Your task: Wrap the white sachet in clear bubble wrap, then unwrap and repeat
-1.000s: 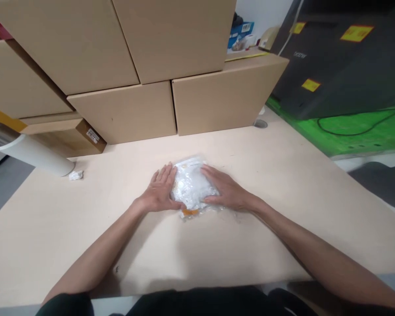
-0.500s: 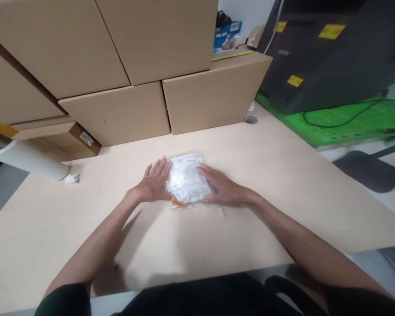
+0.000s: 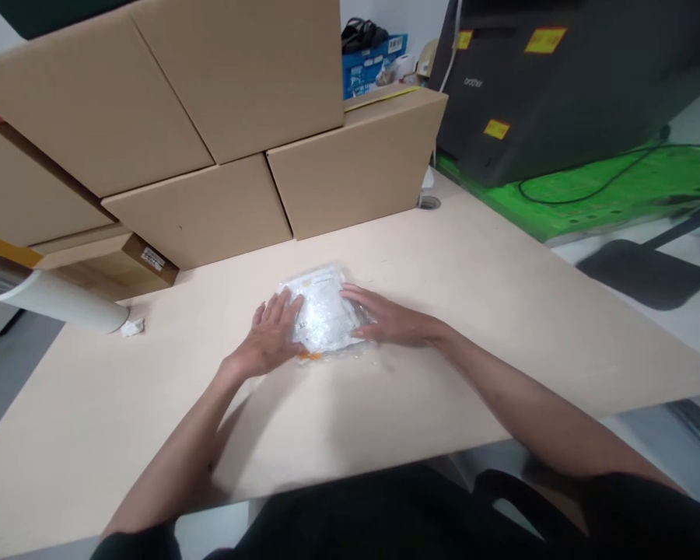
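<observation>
A clear, shiny plastic-wrapped package (image 3: pixel 325 313) lies flat on the pale wooden table (image 3: pixel 432 404), with white contents and an orange patch at its near left corner. My left hand (image 3: pixel 270 334) rests on its left edge, fingers spread and pointing away from me. On the opposite edge lies my right hand (image 3: pixel 385 315), its thumb and fingers apart and touching the plastic. Neither hand is closed around the package.
Stacked cardboard boxes (image 3: pixel 198 214) line the table's back edge. At the left are a white roll (image 3: pixel 73 299) and a crumpled white scrap (image 3: pixel 132 327). A large dark machine (image 3: pixel 537 93) stands at the back right beyond the table.
The camera view has shifted and tilted slightly. My left hand reaches a little further over the package's left side, and the right hand's fingers remain at its right edge.
</observation>
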A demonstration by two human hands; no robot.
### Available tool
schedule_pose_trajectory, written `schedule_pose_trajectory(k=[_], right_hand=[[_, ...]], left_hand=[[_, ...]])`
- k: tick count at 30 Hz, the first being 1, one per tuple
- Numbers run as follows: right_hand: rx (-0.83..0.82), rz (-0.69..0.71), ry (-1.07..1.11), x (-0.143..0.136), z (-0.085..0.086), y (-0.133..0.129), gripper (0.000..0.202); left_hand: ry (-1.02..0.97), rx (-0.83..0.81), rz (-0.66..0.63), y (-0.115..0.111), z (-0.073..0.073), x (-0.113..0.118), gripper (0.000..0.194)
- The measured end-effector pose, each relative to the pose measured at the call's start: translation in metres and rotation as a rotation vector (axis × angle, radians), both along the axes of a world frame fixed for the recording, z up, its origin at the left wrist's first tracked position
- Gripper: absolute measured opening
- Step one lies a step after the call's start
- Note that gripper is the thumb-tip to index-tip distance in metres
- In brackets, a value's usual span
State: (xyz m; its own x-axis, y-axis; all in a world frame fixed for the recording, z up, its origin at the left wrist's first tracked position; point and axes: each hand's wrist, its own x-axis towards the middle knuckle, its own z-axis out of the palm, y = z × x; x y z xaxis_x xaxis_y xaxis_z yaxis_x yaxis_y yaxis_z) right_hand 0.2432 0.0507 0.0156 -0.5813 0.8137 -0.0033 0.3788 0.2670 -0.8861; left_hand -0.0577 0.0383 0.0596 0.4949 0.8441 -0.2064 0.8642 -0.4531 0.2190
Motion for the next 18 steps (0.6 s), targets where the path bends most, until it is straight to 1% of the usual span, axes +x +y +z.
schedule_pose_trajectory(k=[1,3,4,5,6,8,9,10,12,13,14,15,17,18], right_hand=[[-0.036,-0.061,0.080,0.002,-0.001,0.002,0.079],[-0.078,-0.275,0.225,0.007,-0.003,0.005,0.068],[-0.094,-0.386,0.267,0.009,-0.003,0.007,0.062],[-0.111,-0.467,0.286,0.010,-0.003,0.007,0.058],[-0.133,-0.509,0.290,0.011,-0.003,0.008,0.055],[-0.192,-0.487,0.291,0.011,0.000,0.007,0.051],[-0.218,-0.451,0.294,0.010,0.002,0.006,0.049],[-0.234,-0.420,0.300,0.009,0.003,0.005,0.047],[-0.257,-0.380,0.319,0.007,0.006,0.003,0.046],[-0.269,-0.373,0.333,0.005,0.006,0.002,0.046],[-0.280,-0.374,0.355,0.004,0.007,0.002,0.047],[-0.290,-0.384,0.387,0.003,0.007,0.002,0.048],[-0.303,-0.422,0.467,0.003,0.007,0.003,0.049],[-0.301,-0.444,0.511,0.004,0.008,0.003,0.048]], left_hand=[[-0.027,0.042,-0.010,-0.007,0.003,0.005,0.082],[-0.108,0.155,-0.070,-0.022,0.007,0.019,0.075],[-0.135,0.212,-0.107,-0.029,0.007,0.028,0.072],[-0.143,0.265,-0.139,-0.035,0.005,0.038,0.072],[-0.131,0.314,-0.159,-0.040,0.003,0.049,0.073],[-0.087,0.406,-0.175,-0.043,-0.005,0.068,0.074],[-0.071,0.454,-0.168,-0.041,-0.009,0.076,0.069],[-0.067,0.500,-0.167,-0.039,-0.013,0.082,0.058],[-0.099,0.578,-0.190,-0.032,-0.018,0.088,0.029],[-0.136,0.612,-0.210,-0.029,-0.019,0.089,0.019],[-0.187,0.645,-0.225,-0.027,-0.019,0.088,0.015],[-0.257,0.676,-0.231,-0.026,-0.017,0.086,0.016],[-0.449,0.721,-0.185,-0.025,-0.010,0.080,0.015],[-0.562,0.733,-0.123,-0.025,-0.005,0.075,0.014]])
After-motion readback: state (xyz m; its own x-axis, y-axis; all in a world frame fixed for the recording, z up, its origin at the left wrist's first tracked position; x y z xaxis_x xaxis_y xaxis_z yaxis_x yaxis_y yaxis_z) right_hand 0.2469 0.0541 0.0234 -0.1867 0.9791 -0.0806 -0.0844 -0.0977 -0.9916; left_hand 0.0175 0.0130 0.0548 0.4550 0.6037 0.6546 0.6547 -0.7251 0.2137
